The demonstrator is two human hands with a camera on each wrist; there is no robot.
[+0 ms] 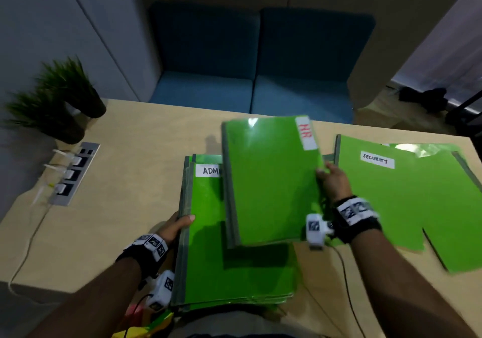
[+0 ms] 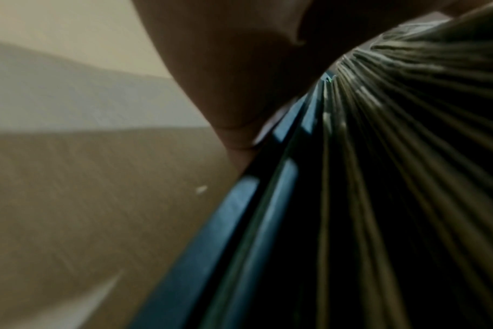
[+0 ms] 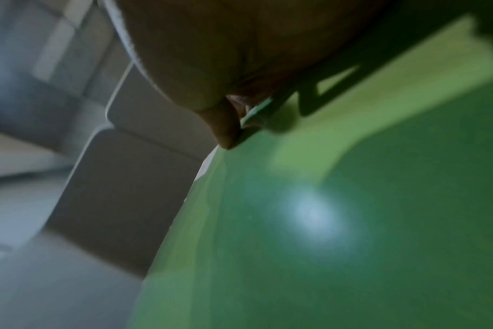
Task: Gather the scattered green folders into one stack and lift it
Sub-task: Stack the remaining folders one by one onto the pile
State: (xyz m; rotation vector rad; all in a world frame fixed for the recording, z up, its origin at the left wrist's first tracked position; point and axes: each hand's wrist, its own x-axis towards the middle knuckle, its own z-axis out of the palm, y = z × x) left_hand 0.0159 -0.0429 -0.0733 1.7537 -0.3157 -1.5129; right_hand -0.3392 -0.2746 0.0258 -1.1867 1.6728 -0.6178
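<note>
Two hands: I am working both on the table (image 1: 125, 181)
Right hand (image 1: 332, 182): I am pinching the HR folder's (image 1: 271, 181) right edge, holding it tilted above the stack (image 1: 234, 272)
Left hand (image 1: 174, 227): I am gripping the stack's left spine at the near edge
Key relation: the HR folder's long axis is running near-to-far like the stack's, hovering right of centre
Remaining: the SECURITY folder (image 1: 391, 199) is lying toward the right edge, nearer my right hand

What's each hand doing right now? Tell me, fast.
Left hand: grips the left edge of the folder stack.
Right hand: holds the HR folder by its right edge, above the stack.
</note>
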